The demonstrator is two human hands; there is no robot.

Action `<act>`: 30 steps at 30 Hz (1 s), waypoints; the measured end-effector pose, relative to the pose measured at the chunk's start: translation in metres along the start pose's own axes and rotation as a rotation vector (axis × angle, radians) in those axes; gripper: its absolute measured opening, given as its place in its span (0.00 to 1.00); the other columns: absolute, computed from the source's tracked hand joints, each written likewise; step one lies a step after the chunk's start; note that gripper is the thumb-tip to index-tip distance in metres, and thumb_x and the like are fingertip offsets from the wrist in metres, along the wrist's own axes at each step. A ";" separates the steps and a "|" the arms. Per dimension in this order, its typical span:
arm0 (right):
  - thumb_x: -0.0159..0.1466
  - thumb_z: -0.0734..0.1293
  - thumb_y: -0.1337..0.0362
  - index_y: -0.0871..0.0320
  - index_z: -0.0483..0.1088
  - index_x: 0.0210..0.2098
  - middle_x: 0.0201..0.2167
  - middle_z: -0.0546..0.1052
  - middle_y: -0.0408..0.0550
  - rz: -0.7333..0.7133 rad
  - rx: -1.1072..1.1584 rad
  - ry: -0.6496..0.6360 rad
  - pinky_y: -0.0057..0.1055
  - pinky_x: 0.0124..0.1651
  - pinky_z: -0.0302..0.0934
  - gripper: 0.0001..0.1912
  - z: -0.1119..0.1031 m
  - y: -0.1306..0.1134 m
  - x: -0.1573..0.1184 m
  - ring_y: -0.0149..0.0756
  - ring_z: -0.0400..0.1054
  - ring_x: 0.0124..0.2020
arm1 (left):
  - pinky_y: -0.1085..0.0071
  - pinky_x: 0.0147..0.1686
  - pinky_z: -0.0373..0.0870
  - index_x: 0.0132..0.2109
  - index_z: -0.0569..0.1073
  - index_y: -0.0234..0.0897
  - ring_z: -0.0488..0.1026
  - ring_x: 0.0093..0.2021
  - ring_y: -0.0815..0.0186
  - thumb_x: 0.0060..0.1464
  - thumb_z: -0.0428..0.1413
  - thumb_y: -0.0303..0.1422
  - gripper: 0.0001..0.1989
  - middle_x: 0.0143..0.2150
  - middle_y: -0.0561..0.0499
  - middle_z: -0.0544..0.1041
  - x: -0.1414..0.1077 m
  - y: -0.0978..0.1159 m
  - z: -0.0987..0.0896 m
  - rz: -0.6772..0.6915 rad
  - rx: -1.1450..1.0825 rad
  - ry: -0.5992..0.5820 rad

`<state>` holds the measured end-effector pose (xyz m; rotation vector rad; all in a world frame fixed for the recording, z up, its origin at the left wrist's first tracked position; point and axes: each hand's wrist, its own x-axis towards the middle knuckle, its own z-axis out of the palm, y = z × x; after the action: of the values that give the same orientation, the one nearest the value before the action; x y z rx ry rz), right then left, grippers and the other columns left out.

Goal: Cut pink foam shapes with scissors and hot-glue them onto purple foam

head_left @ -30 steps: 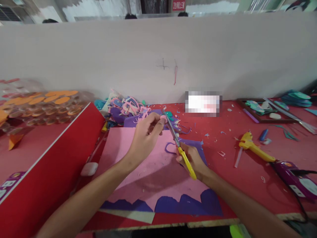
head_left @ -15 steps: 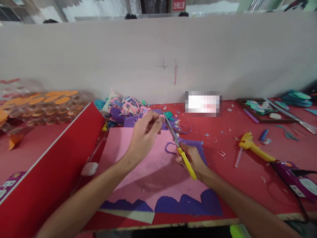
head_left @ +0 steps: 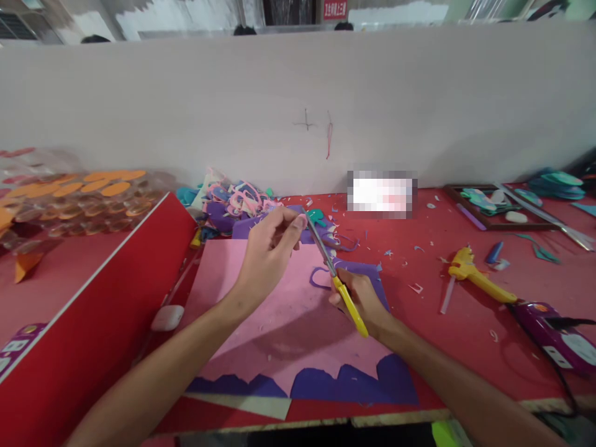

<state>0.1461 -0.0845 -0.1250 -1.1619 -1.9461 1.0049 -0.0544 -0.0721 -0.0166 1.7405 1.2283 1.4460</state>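
Observation:
My right hand (head_left: 357, 297) is closed round the yellow handles of a pair of scissors (head_left: 350, 305). The blades point up and to the left, their tips at the fingertips of my left hand (head_left: 270, 248). Between that thumb and fingers I pinch a small pink piece (head_left: 303, 220), mostly hidden by the fingers. Below both hands lies a large pink sheet (head_left: 246, 323) with a jagged near edge, on top of a purple sheet (head_left: 372, 385). A thin purple loop of offcut (head_left: 318, 278) rests on the pink sheet near my right hand.
A heap of offcuts (head_left: 242, 205) lies behind my left hand. On the right are a yellow glue gun (head_left: 479, 276), a purple power strip (head_left: 554, 338) and a dark tray (head_left: 503, 217). A red board (head_left: 107, 292) stands to the left; a white earbud case (head_left: 167, 318) lies beside it.
My left hand has shifted very slightly left, with the pink piece still pinched. The scissors stay almost in the same place.

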 end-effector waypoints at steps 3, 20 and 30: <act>0.56 0.64 0.64 0.54 0.58 0.26 0.21 0.61 0.36 -0.004 -0.006 0.006 0.27 0.25 0.47 0.07 -0.002 -0.002 0.001 0.28 0.53 0.23 | 0.72 0.26 0.61 0.34 0.69 0.38 0.65 0.26 0.72 0.68 0.55 0.40 0.14 0.27 0.56 0.68 0.000 -0.001 0.001 0.000 0.009 -0.015; 0.64 0.65 0.56 0.53 0.60 0.29 0.23 0.62 0.39 0.032 0.129 -0.021 0.27 0.23 0.49 0.12 0.004 0.011 0.000 0.30 0.53 0.23 | 0.73 0.25 0.62 0.35 0.70 0.39 0.65 0.25 0.72 0.67 0.56 0.39 0.12 0.26 0.56 0.68 0.002 -0.001 -0.003 -0.001 -0.011 0.022; 0.59 0.66 0.62 0.53 0.59 0.28 0.23 0.62 0.38 0.036 0.084 -0.012 0.26 0.24 0.48 0.09 0.003 0.008 -0.001 0.29 0.53 0.24 | 0.72 0.26 0.62 0.36 0.70 0.39 0.65 0.26 0.72 0.67 0.56 0.40 0.12 0.27 0.56 0.68 0.001 0.000 -0.004 0.007 -0.016 0.035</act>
<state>0.1477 -0.0835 -0.1336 -1.1502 -1.8791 1.1043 -0.0581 -0.0712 -0.0153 1.7174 1.2270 1.4915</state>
